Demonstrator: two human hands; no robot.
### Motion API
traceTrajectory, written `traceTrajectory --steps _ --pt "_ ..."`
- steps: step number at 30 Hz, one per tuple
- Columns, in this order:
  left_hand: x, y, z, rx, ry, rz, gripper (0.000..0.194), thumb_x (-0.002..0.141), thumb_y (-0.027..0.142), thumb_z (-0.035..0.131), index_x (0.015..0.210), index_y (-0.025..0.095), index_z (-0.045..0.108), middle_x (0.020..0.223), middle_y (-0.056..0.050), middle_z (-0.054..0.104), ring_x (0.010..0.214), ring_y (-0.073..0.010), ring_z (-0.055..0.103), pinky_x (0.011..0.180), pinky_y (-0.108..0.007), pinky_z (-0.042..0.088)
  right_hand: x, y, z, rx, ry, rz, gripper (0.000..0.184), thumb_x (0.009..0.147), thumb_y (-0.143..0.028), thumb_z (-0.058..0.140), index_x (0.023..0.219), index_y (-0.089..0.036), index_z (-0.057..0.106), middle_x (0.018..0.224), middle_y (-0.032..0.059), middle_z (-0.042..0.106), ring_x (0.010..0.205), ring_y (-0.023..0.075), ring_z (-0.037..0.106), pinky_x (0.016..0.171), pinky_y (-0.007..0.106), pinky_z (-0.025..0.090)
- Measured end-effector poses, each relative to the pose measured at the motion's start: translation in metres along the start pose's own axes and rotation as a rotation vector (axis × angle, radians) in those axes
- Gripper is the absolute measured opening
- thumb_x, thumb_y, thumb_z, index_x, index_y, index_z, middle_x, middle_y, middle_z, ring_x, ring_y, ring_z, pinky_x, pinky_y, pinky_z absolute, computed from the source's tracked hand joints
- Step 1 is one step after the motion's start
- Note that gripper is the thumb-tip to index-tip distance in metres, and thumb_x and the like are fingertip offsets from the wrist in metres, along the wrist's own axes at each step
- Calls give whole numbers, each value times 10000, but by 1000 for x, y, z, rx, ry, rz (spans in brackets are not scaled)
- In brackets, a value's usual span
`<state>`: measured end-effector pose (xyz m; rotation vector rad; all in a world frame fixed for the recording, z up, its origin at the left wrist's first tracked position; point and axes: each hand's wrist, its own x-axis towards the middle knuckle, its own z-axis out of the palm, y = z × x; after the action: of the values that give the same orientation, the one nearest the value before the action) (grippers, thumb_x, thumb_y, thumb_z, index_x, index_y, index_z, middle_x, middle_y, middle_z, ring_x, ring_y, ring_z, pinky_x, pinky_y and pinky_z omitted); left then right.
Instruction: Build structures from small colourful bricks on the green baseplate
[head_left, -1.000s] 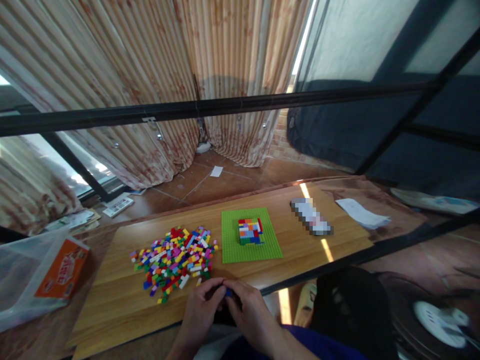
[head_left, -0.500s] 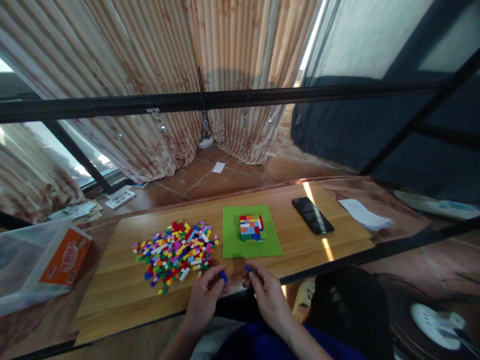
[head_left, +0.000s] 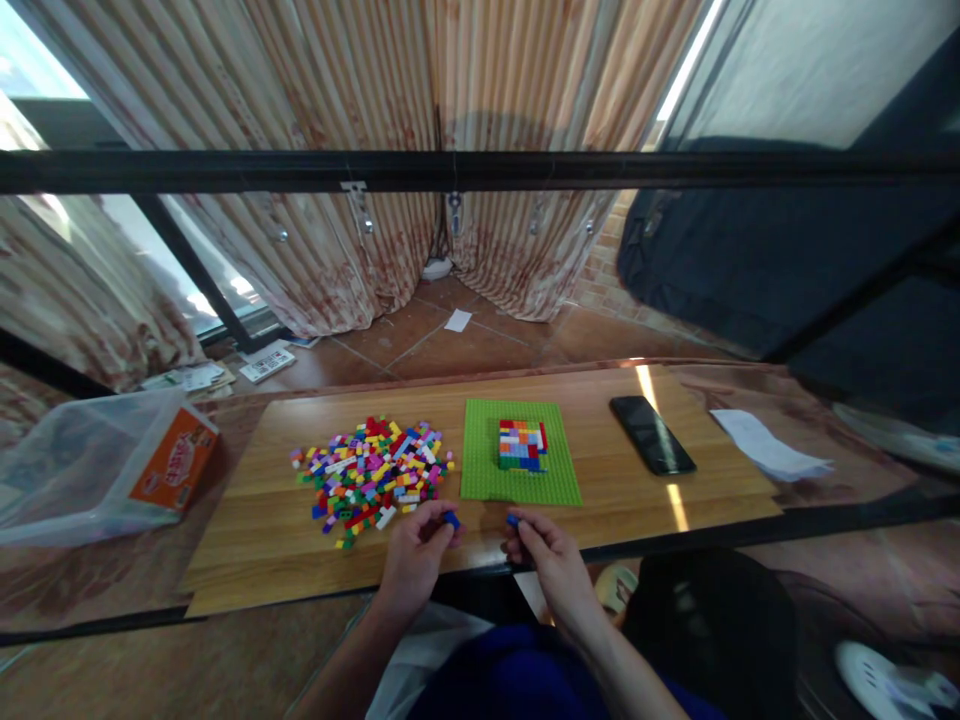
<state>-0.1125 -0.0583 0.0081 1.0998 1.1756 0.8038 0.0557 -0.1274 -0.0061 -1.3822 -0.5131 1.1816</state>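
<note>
Near the table's front edge, my left hand pinches a small blue toy brick between thumb and fingers. Across a short gap, my right hand is closed on another blue toy brick. Just beyond both hands lies a green baseplate. On it stands a block of multicoloured bricks, with red, orange, light blue, dark blue and green pieces showing. To the left of the plate spreads a loose pile of mixed bricks, close to my left hand.
A black phone lies on the wooden table right of the baseplate. Folded white paper is farther right. A clear plastic bin with an orange label stands at the left. A dark metal bar crosses beyond the table.
The view has shifted and levelled, so the table sits differently in it. Both hands keep hold of their blue bricks, slightly farther apart. The brick block looks the same.
</note>
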Motion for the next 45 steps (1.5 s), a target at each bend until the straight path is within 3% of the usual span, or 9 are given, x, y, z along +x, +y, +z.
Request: traceTrajectory --steps 5,11,15,19,24,34,39,45 --pt "1 -6 2 7 -4 6 295 674 311 641 917 146 665 803 -39 689 756 -199 694 716 -334 576 -3 5 9 -91 -75 -26 483 682 -543 712 955 -146 670 690 33 659 576 150 588 536 276 470" --pt "-3 -11 -1 149 -39 77 337 758 326 572 1031 155 670 928 -81 704 804 -211 692 694 -327 570 -5 3 4 -523 -116 -219 340 877 -440 512 1038 -180 658 745 52 683 675 198 640 660 327 497" --pt "-2 -10 -8 307 -43 181 332 786 316 567 1061 166 677 947 -90 713 851 -219 682 748 -334 563 12 -14 -14 -745 -14 -375 261 897 -362 468 1004 -218 657 855 54 702 785 218 660 722 346 492" --pt "3 -7 -12 400 -90 256 286 798 312 574 1024 183 691 962 -84 722 886 -221 676 839 -353 541 45 -34 -31 -811 137 -560 232 871 -328 498 952 -215 683 959 79 675 876 223 633 765 363 498" --pt "5 -7 -13 463 -100 288 264 808 324 575 1003 199 701 968 -74 727 882 -219 674 837 -345 535 86 -45 -34 -860 207 -734 192 845 -306 558 886 -251 737 1042 89 617 999 244 578 879 416 475" --pt "6 -6 -13 515 -78 297 281 808 325 568 1018 203 709 1004 -83 729 922 -233 675 859 -363 534 117 -35 -34 -815 224 -659 141 764 -255 643 837 -245 764 1095 87 586 1068 240 550 961 430 431" --pt "6 -6 -14 519 -56 315 276 784 329 580 990 210 720 993 -83 734 912 -238 679 856 -376 541 122 -34 -35 -683 228 -574 156 743 -277 636 826 -230 761 1095 75 600 1039 224 577 910 392 465" --pt "5 -6 -12 507 -57 283 289 788 350 585 1000 209 722 988 -86 732 890 -235 677 832 -363 544 121 -36 -35 -645 211 -568 156 751 -289 630 819 -224 754 1073 81 612 1037 227 582 923 395 459"
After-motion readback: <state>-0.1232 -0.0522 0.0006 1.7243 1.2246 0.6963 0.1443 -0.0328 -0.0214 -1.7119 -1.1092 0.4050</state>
